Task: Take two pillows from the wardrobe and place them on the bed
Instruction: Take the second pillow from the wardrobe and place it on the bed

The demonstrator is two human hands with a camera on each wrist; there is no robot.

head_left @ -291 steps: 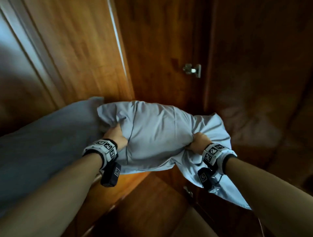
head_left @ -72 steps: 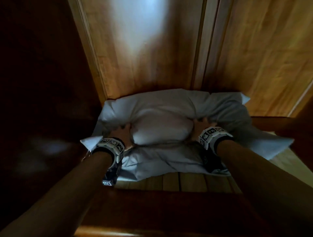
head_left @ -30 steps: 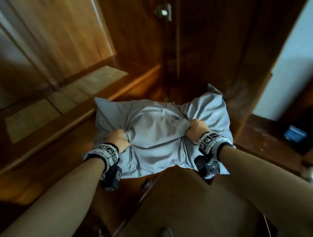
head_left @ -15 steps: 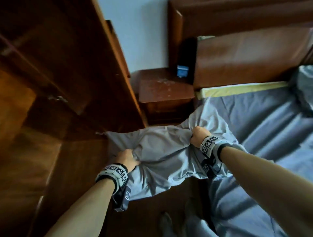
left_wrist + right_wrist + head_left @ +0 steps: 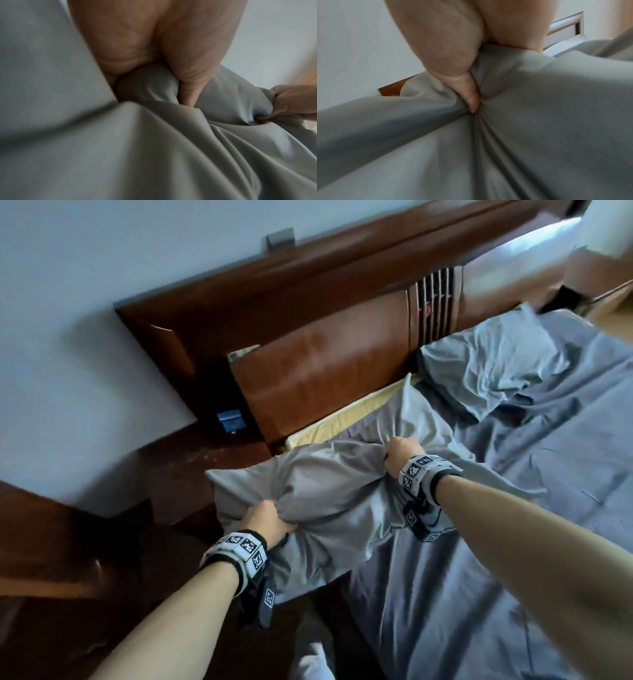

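Note:
I hold a grey pillow (image 5: 329, 484) in the air over the bed's left edge, near the headboard. My left hand (image 5: 265, 520) grips a bunch of its cover at the near left. My right hand (image 5: 400, 455) grips a bunch at the right. In the left wrist view my left hand (image 5: 154, 75) has fabric (image 5: 154, 148) squeezed in its fist. My right hand (image 5: 471, 86) digs into the cover (image 5: 539, 135) in the right wrist view. Another grey pillow (image 5: 489, 364) lies on the bed (image 5: 513, 542) against the headboard, at the right.
A dark wooden headboard (image 5: 325, 364) runs behind the bed. A wooden nightstand (image 5: 202, 470) stands left of the bed with a small blue box (image 5: 231, 419) behind it. The yellow mattress edge (image 5: 342, 419) shows under the grey sheet. Dark floor lies below me.
I have turned from the wardrobe toward the bed. The pillow has moved right and forward with both hands, and now hangs over the mattress's left edge.

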